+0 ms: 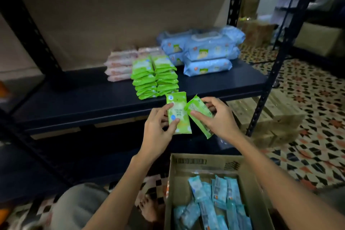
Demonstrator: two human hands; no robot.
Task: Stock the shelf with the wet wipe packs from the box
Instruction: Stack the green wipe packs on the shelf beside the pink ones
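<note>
Two small green plastic wet wipe packs are held just in front of the dark blue shelf board (74,99), below the double row of stacked green packs (155,76) already on it. The left hand (158,129) pinches the upright green pack (178,114), its long axis pointing toward that row. The right hand (218,117) grips the tilted green pack (200,115), leaning rightward; it likely needs turning to match. The left pack looks nearer the row. Blue packs (214,203) remain in the cardboard box (248,183).
</note>
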